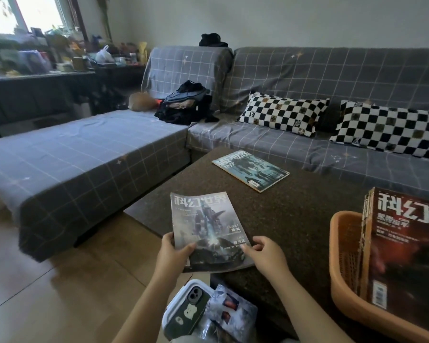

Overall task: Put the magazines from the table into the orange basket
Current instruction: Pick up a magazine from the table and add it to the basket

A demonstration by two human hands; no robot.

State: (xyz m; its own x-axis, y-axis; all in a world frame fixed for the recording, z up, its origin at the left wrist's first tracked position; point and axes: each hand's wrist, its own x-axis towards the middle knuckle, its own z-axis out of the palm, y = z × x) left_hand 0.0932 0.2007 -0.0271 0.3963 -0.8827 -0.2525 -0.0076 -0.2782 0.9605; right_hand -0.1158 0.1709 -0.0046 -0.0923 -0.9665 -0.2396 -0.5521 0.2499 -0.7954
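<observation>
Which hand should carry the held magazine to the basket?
Right. The orange plastic basket sits at the table's right edge, on the right hand's side. The left hand grips the grey-covered magazine's near-left corner and would have to cross over.

Greys, checks and one orange basket

The sofa (pixel 332 78) cover is grey with thin white squares and small stars. Two pillows (pixel 282 113) have black and white checks. The table (pixel 295 211) is dark brown with tiny specks. One magazine (pixel 203 226) is grey-blue, one (pixel 250 173) is teal, and one (pixel 406 248) is dark red and black. The basket (pixel 344 243) is orange. The floor (pixel 60 293) is tan.
</observation>
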